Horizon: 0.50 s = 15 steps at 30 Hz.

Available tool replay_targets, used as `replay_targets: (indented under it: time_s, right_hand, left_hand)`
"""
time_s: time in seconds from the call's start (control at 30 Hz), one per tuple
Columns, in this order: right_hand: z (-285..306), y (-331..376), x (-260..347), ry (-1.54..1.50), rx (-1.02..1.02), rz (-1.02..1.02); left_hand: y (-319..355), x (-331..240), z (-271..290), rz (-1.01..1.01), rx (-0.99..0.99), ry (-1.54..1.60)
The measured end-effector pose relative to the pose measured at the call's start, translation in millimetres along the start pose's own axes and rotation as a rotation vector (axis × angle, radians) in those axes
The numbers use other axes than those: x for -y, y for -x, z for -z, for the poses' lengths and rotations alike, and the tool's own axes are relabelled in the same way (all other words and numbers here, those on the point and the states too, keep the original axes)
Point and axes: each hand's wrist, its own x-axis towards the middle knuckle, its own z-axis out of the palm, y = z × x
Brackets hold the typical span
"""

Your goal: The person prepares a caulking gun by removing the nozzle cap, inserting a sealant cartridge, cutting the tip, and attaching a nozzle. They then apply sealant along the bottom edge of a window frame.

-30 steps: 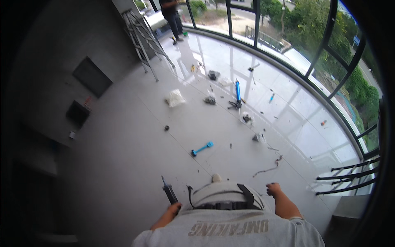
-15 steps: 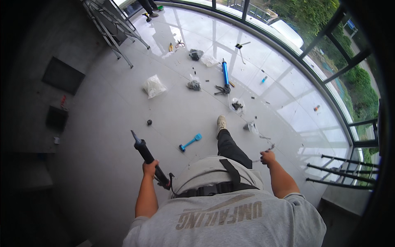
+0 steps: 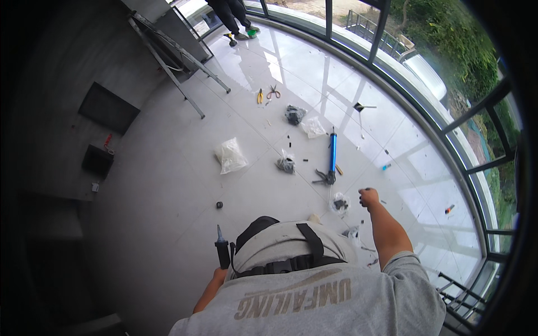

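My left hand (image 3: 219, 274) is closed around the black body of a caulking gun (image 3: 222, 253), nozzle pointing forward; my torso hides its rear end. My right hand (image 3: 368, 197) is stretched out ahead with its fingers curled. Whether anything is in that hand I cannot make out. It is above the floor, nearest to a clear bag of dark small parts (image 3: 340, 203). Just beyond, a blue caulking gun (image 3: 333, 151) with a dark handle lies on the floor.
White bag (image 3: 230, 155), dark-filled bags (image 3: 286, 163), pliers (image 3: 260, 96) and scissors (image 3: 273, 92) lie on the tiles. A stepladder (image 3: 178, 70) stands at the far left. Another person's legs (image 3: 231, 15) show beside a drill (image 3: 230, 40). Curved windows (image 3: 386, 56) line the right.
The view has shifted forward, with the floor things lower in it. My left hand and its caulking gun have drawn back beside my body; my right arm reaches farther forward. The blue hammer-shaped tool is now hidden.
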Motion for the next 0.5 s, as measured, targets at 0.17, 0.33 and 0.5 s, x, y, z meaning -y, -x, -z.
replay_targets:
  time_s: [0.17,0.33,0.5]
  right_hand:
    - [-44.3,-29.3,147.2,-0.04,0.024,0.166]
    - [-115.8,-65.3,164.4,0.146,0.122,0.158]
    - [-108.9,-103.6,99.9,1.459,0.276,0.417]
  left_hand:
    - [-0.9,-118.3,13.0,0.144,0.008,0.175]
    - [-86.8,-214.6,42.7,0.131,0.138,0.598]
    - [-119.2,-384.0,118.2,-0.06,0.144,0.732]
